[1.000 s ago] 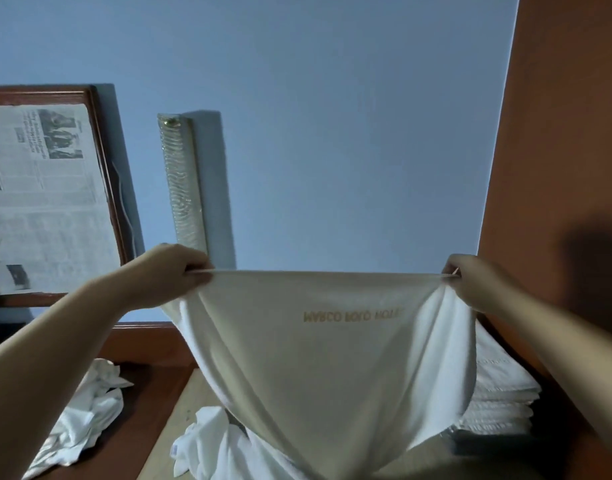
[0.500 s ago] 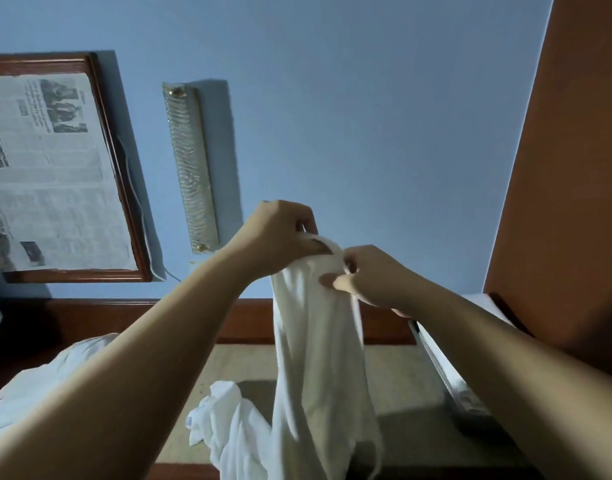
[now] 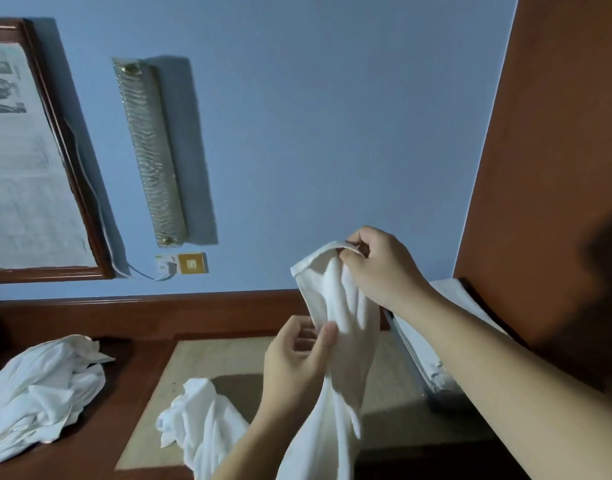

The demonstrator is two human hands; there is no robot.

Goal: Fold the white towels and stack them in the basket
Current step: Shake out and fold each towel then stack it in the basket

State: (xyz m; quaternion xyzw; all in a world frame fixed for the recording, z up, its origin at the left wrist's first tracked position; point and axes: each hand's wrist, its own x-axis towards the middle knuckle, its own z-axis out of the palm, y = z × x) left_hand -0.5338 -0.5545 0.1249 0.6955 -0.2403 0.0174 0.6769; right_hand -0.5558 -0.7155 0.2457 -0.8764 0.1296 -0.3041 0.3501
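A white towel [image 3: 335, 341] hangs folded lengthwise in the air above the table. My right hand [image 3: 380, 268] pinches its top corners together at the upper end. My left hand [image 3: 297, 355] is lower down and grips the towel's left edge between thumb and fingers. The towel's lower end drapes down out of view at the bottom. A stack of folded white towels [image 3: 432, 348] lies at the right, partly hidden behind my right forearm; I cannot make out the basket around it.
A crumpled white towel [image 3: 200, 420] lies on the beige table mat [image 3: 207, 362]. A heap of white towels [image 3: 38, 389] sits on the dark wood at left. A blue wall, a framed newspaper [image 3: 27, 161], a wall lamp [image 3: 148, 150] and an orange-brown panel [image 3: 554, 140] surround the table.
The towel was held spread wide, then its top corners were brought together. My right hand now holds both corners and my left hand has slid down the towel's edge.
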